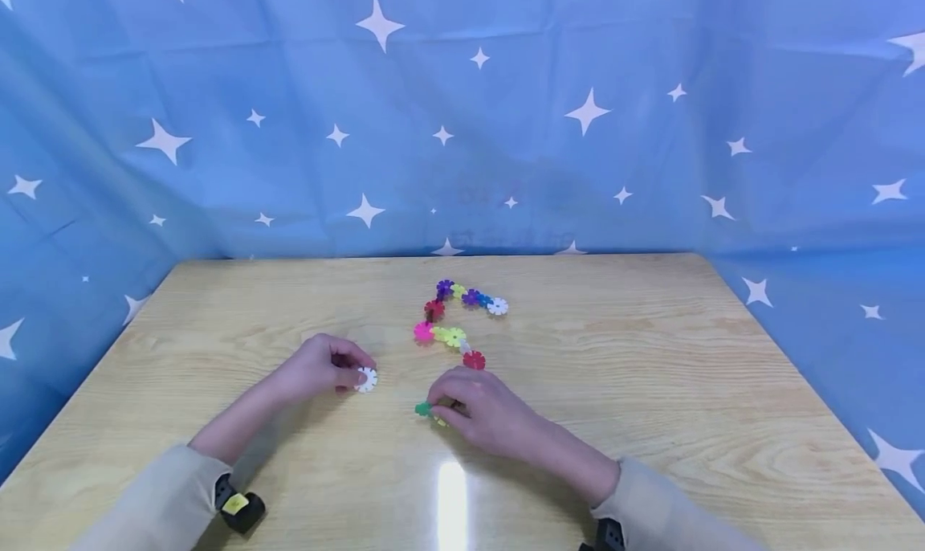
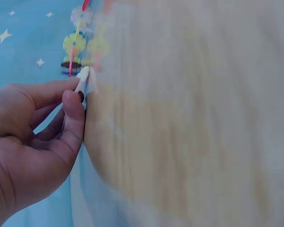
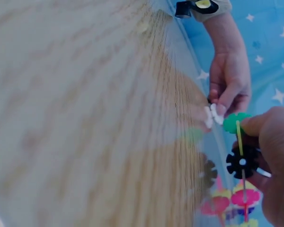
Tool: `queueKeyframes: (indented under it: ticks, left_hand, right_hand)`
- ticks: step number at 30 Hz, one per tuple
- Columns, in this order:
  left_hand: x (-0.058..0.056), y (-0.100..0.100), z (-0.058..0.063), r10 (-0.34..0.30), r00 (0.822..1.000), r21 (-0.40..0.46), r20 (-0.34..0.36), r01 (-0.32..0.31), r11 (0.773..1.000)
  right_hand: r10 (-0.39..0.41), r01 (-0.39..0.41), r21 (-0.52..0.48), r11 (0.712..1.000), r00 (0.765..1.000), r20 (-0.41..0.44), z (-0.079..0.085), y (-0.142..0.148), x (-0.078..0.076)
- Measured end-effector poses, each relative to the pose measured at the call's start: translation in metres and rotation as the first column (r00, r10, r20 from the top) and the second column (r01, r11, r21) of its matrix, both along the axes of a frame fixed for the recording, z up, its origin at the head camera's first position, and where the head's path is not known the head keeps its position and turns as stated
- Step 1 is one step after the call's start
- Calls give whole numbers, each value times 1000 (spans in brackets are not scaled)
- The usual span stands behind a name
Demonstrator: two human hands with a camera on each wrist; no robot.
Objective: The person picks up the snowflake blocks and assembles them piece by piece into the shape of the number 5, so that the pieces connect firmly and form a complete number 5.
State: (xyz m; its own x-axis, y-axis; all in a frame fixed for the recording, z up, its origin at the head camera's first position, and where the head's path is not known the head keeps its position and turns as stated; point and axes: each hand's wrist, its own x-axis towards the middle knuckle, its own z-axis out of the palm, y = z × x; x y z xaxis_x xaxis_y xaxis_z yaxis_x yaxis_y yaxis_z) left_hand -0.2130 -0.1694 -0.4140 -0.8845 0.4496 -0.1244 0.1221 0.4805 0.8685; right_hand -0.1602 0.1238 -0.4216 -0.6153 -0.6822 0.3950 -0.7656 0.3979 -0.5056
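My left hand [image 1: 318,368] pinches a white notched snowflake disc [image 1: 368,380] between thumb and fingers; edge-on, the same disc [image 2: 82,77] shows in the left wrist view. To its right, my right hand [image 1: 486,406] pinches the near end of a chain of interlocked snowflake discs, at a green disc [image 3: 234,122]. A yellow disc [image 3: 239,138] joins the green one, and a black disc [image 3: 243,162] follows beside the fingers. Beyond the hand the chain runs on through a red disc [image 1: 474,361], partly hidden where my fingers cover it. The white and green discs are apart.
The chain bends back over the wooden table [image 1: 650,358] past a pink disc [image 1: 423,332] and a purple disc [image 1: 444,288] to a white end disc [image 1: 497,306]. A blue star-patterned curtain [image 1: 506,157] stands behind the table's far edge.
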Motion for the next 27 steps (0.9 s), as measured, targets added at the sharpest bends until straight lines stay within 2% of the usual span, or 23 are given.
queueKeyframes:
  ticks: [5,13,18,23,27]
  left_hand:
    - [9,10,1,-45,999,49,10,45,998]
    - [21,30,0,-138,987,185,79,122,975]
    - [28,38,0,-149,982,254,115,116,960]
    - [32,44,-1,-151,969,331,195,79,940]
    - [35,44,-2,-143,964,365,225,53,930]
  right_hand:
    - [-44,42,33,999,998,48,2,-1,1]
    - [-65,64,27,998,997,49,3,1,1]
    - [-66,65,8,998,997,43,2,3,1]
    - [-66,66,-12,998,997,31,1,4,1]
    - [-70,70,-19,997,997,38,1,2,1]
